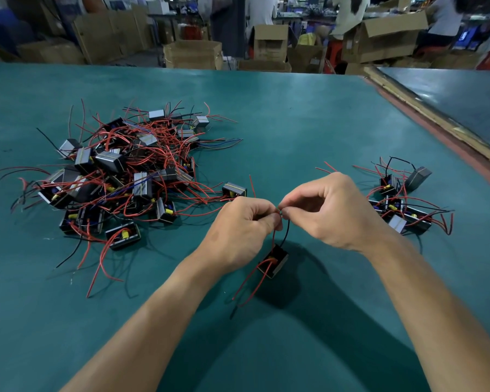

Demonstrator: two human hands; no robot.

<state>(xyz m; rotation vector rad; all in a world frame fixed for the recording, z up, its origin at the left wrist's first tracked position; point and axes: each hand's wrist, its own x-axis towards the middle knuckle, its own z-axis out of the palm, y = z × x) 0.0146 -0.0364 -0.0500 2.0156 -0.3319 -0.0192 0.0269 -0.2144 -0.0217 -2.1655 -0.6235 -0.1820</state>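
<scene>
Head view: the block (275,261) is seen low at centre, directly below the fingertips and nearer the person than both hands. Its long axis is tilted, running from upper right to lower left. Two leads are run upward from it: the red lead (274,236) to the left hand (244,222), and the black lead (286,230) to the right hand (331,210). The left hand is closed in a pinch on the red lead's end, thumb against forefinger, with the other fingers curled under. The right hand is likewise pinched on the black lead's end, knuckles up and wrist bent inward. The two pinches are brought tip to tip, touching or nearly so, so both hands are equally near the joint; twisting the ends together is judged to be the step in hand. Whether the block is hung clear of the mat (294,123) or rested on it cannot be told. Further red wires are trailed from the block toward lower left. A big pile (119,171) is lain well apart at left, and a small group (402,205) is near at right.
</scene>
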